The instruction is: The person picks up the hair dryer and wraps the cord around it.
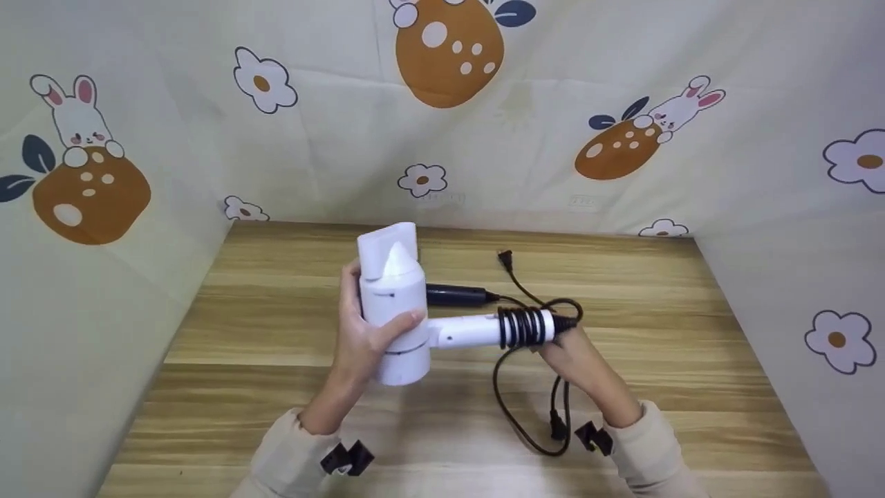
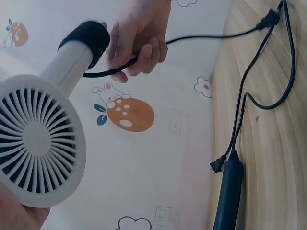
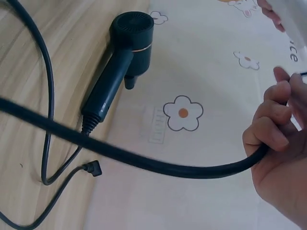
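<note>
My left hand (image 1: 361,339) grips the barrel of a white hair dryer (image 1: 395,297), thumb across its front, above the table. Its handle points right, with a black cord (image 1: 523,327) wound round it in several turns. By the handle's end, my right hand (image 1: 570,354) holds the cord in curled fingers, plain in the right wrist view. From there the cord hangs to its plug (image 1: 557,425). The left wrist view shows the slatted rear grille (image 2: 36,139) of the white dryer. A dark hair dryer (image 3: 108,86) lies on the table, partly hidden behind the white one in the head view.
The wooden table (image 1: 276,401) stands between cloth walls (image 1: 332,124) printed with rabbits and flowers. The dark dryer's cord ends in a plug (image 1: 505,260) near the back of the table. Both cords pass close together below my right hand.
</note>
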`<state>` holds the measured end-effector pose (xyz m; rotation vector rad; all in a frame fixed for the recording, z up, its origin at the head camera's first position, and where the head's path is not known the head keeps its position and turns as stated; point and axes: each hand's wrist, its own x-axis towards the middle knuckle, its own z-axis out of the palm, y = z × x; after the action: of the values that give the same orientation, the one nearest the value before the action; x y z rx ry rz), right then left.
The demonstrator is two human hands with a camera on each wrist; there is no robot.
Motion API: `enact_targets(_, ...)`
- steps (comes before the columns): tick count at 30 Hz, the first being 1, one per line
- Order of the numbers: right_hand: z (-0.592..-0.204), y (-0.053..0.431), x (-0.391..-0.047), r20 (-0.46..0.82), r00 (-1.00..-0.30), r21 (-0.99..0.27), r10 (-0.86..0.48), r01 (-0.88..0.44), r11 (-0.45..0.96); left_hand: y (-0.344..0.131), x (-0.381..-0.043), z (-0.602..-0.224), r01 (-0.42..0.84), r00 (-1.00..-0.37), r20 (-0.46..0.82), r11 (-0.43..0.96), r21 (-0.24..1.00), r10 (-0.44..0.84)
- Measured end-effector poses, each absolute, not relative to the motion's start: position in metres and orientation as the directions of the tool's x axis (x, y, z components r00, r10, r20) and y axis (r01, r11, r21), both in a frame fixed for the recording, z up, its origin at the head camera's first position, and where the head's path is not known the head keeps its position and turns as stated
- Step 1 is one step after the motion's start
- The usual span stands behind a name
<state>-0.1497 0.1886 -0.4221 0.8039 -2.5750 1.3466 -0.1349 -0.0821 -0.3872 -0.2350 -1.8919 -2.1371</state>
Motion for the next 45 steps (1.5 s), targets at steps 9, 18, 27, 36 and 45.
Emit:
enact_targets(9,-0.429,0.165,-0.137,0.367,-0.813,-0.611,-0.453,-0.577,0.541,-0.084,-0.141,-0.394,0.241,-0.953,0.203,-0.159,0.957,-0.224)
enact_targets(18,-0.409,0.156,-0.112,0.463,-0.697,-0.475,-0.548,-0.717,0.510,-0.085,-0.147,-0.396,0.226,-0.954,0.179,-0.183,0.957,-0.240)
enact_targets(27,-0.388,0.164,-0.103,0.569,-0.628,-0.381,-0.530,-0.773,0.508,-0.088,-0.149,-0.398,0.253,-0.951,0.244,-0.026,0.967,-0.188)
enact_targets(36,-0.376,0.173,-0.109,0.643,-0.581,-0.297,-0.499,-0.790,0.536,-0.087,-0.150,-0.404,0.232,-0.968,0.241,0.104,0.967,-0.076)
enact_targets(45,-0.377,0.176,-0.121,0.660,-0.552,-0.297,-0.509,-0.814,0.498,-0.080,-0.145,-0.401,0.160,-0.986,0.149,0.182,0.970,0.075)
